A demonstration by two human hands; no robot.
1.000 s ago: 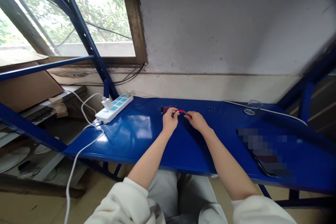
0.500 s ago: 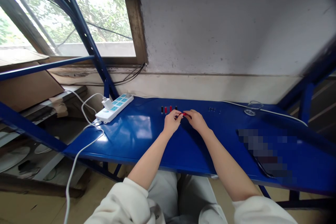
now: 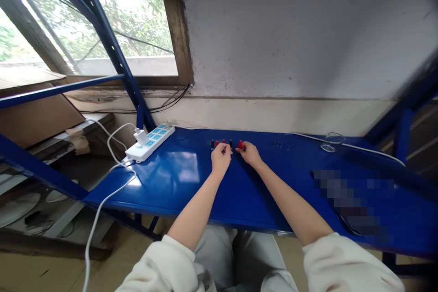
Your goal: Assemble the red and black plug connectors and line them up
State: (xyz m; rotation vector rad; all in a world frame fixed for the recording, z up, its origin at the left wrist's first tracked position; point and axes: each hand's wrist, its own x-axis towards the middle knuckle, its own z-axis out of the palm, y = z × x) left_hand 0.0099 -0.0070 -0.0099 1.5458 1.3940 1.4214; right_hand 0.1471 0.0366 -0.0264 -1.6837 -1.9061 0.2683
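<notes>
My right hand [image 3: 251, 153] is closed in a pinch on a small red cylindrical piece [image 3: 240, 144], which looks upright at the tabletop. To its left, my left hand [image 3: 221, 159] has its fingers drawn together; whatever is between them, if anything, is hidden. Just beyond the left fingers stand small upright pieces in a row: a black cylinder [image 3: 212, 144] at the left end and another black cylinder [image 3: 230, 143] at the right. Two red ones between them are partly covered by that hand. All rest on the blue table [image 3: 239, 191].
Several tiny metallic or clear bits [image 3: 278, 143] lie right of my hands. A clear round item [image 3: 327, 147] sits farther right, near a white cable. A dark flat object [image 3: 342, 200], blurred out, lies at the front right. A white power strip [image 3: 149, 143] stands at the left.
My hands have moved apart from where they met around a red piece. The right hand has set the red piece down at the row's right side, still gripping it; the left has shifted left.
</notes>
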